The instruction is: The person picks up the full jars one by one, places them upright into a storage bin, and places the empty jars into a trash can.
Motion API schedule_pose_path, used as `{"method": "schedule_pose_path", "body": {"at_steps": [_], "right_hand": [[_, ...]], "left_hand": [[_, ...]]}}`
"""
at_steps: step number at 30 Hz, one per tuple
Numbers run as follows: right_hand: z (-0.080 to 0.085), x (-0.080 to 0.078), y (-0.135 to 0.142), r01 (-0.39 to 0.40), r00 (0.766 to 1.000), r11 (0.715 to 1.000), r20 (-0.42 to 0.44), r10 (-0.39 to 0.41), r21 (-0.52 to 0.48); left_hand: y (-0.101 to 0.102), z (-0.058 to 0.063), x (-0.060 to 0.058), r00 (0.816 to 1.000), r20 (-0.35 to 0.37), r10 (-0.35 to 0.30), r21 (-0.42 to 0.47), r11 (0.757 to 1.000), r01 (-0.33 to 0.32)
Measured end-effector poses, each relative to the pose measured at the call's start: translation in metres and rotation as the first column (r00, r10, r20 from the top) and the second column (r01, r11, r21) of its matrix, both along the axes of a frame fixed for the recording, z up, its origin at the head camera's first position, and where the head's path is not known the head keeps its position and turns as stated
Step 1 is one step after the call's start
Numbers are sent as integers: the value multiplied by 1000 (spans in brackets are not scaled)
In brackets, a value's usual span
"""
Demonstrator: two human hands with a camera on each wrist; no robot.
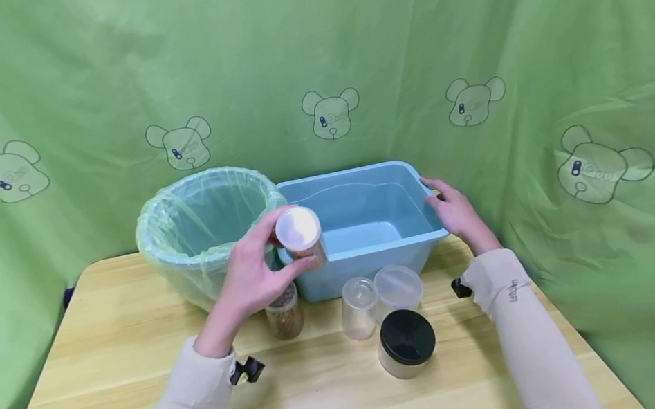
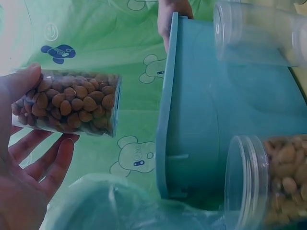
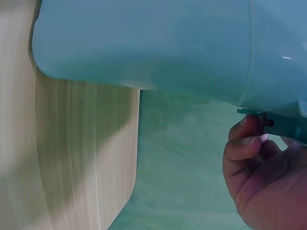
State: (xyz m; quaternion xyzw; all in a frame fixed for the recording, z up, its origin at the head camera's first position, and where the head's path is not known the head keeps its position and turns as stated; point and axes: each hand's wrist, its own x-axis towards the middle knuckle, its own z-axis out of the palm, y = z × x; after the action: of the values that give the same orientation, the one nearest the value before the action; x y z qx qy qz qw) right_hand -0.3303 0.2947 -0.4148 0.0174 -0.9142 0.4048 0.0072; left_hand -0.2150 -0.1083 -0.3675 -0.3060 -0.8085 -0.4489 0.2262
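Observation:
My left hand grips a clear jar by its sides, near the left front corner of a blue plastic tub. In the left wrist view the jar of almonds lies between the thumb and the fingers, packed with brown nuts. My right hand holds the tub's right end at the rim. In the right wrist view its fingers curl at the handle under that rim. A second nut jar stands on the table below my left hand, partly hidden by it.
Left of the tub stands a bin lined with a thin green bag. In front of the tub are a slim clear jar, a wider clear container and a black-lidded jar. A green curtain hangs behind the wooden table.

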Motion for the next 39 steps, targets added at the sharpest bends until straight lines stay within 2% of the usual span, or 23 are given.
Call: {"method": "schedule_pose_path", "body": {"at_steps": [12,18,24,31,39], "right_hand": [[3,0,1,-11,1000,1000,-1,11,25],[3,-1,1,-15,1000,1000,-6,15,27],[2,-1,1,-21,1000,999,-6,22,32],[1,-1,1,-20,1000,1000,-6,21,22],[-1,-2,3,-21,1000,999,4,21,24]], "left_hand": [[30,-9,-38,998,59,12,-7,1000,-12],[38,-16,-51,998,26,48,-41,998,-47],[44,-25,-60,998,28,62,-62,996,-60],[46,-28,-66,994,50,102,-104,990,-96],[49,-32,-72,992,62,107,-141,985,-97]]}}
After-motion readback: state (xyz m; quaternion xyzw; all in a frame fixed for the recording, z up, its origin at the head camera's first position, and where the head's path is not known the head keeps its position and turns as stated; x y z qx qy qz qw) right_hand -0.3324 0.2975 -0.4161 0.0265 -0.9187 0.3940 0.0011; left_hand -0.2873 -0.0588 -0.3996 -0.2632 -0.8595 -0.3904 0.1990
